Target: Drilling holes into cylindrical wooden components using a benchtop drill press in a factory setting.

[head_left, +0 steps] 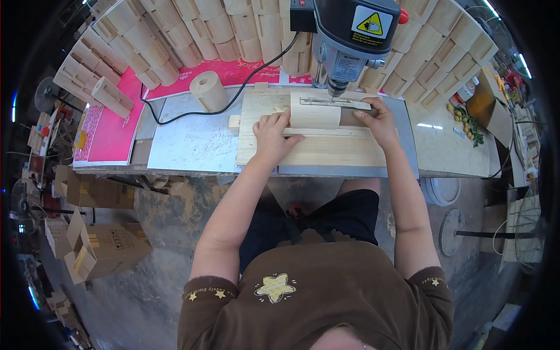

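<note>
A pale wooden cylinder point(312, 118) lies on its side on a wooden board point(326, 150) fixed on the bench. Along its top runs a light slotted strip point(333, 104), reaching past its right end. The chuck of a drill press point(336, 87) is right above the strip; whether the bit touches it is hard to see. My left hand point(271, 135) grips the cylinder's left end, thumb along its near side. With thumb and fingers, my right hand point(380, 121) holds the strip's right end, beside a brown piece point(353, 118) next to the cylinder.
Stacked wooden cylinders point(233, 29) form a wall along the back. One cylinder point(209, 92) stands upright on the left, near a black cable point(248, 81) crossing the bench. Small yellow-green items point(464, 121) lie at the right. Cardboard boxes point(111, 248) sit on the floor at left.
</note>
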`<state>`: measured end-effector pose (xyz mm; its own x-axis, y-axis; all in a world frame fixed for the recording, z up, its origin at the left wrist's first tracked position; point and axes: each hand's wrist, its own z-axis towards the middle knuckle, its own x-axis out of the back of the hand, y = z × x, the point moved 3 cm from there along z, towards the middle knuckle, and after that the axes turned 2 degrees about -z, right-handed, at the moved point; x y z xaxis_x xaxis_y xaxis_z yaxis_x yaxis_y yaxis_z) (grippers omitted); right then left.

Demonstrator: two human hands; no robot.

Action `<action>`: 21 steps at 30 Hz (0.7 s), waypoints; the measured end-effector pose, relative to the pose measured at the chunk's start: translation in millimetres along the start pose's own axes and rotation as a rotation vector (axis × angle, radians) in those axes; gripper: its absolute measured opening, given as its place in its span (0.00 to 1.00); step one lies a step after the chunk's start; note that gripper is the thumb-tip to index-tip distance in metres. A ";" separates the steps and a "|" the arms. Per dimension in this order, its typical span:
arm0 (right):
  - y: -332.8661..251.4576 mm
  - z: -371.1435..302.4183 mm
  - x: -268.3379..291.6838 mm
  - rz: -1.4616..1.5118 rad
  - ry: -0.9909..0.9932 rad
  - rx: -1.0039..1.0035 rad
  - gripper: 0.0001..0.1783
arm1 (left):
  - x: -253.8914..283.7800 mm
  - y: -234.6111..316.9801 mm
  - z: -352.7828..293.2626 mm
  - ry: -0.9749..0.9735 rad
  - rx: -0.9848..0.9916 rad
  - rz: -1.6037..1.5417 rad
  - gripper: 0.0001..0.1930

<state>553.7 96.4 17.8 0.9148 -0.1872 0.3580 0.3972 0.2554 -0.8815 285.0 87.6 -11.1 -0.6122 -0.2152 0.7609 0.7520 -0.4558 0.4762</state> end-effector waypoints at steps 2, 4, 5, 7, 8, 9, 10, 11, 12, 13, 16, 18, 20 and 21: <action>0.4 0.1 0.7 0.018 -0.010 -0.026 0.18 | -3.7 -3.3 1.0 0.004 -0.002 -0.045 0.35; -0.4 0.0 2.7 -0.059 -0.097 0.017 0.25 | -6.6 -4.9 0.5 0.003 -0.005 -0.094 0.35; -3.3 0.8 4.9 -0.064 -0.089 0.012 0.25 | -5.8 -5.8 0.6 0.002 -0.008 -0.097 0.35; -13.3 2.4 9.0 -0.105 -0.182 0.009 0.30 | -4.9 -6.6 1.4 -0.005 -0.017 -0.106 0.34; -18.7 5.5 14.2 -0.108 -0.175 0.007 0.30 | -3.8 -6.7 1.7 -0.016 -0.012 -0.109 0.34; -23.9 11.3 19.2 -0.027 -0.202 -0.003 0.32 | -4.3 -6.7 2.4 -0.027 -0.008 -0.112 0.34; -31.2 18.6 24.9 0.054 -0.230 -0.012 0.33 | -5.3 -5.9 3.1 -0.032 -0.015 -0.116 0.34; -47.9 31.3 33.6 0.049 -0.134 0.062 0.33 | -5.4 -5.4 3.3 -0.025 -0.017 -0.108 0.34; -68.3 46.2 42.6 0.042 -0.036 0.135 0.33 | -6.1 -4.3 3.7 -0.020 -0.021 -0.102 0.34; -85.4 63.2 50.3 0.101 0.061 0.168 0.27 | -6.1 -4.0 3.6 -0.023 -0.024 -0.101 0.34; -140.4 100.5 56.7 0.148 0.156 0.156 0.16 | -5.5 -6.8 1.8 -0.023 -0.016 -0.103 0.34; -157.3 112.9 51.3 0.133 0.160 0.113 0.17 | -6.2 -6.7 2.0 -0.039 -0.004 -0.114 0.34; -168.7 118.5 45.8 -0.092 0.222 0.240 0.15 | -8.5 -8.6 1.8 -0.041 -0.004 -0.103 0.34; -171.0 116.3 45.6 -0.093 0.219 0.240 0.15 | -9.9 -9.2 1.9 -0.043 0.000 -0.090 0.34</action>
<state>536.1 154.5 220.7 0.8467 -0.4131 0.3352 0.5076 0.4388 -0.7415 284.6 95.5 -22.2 -0.6665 -0.1363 0.7329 0.6941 -0.4720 0.5435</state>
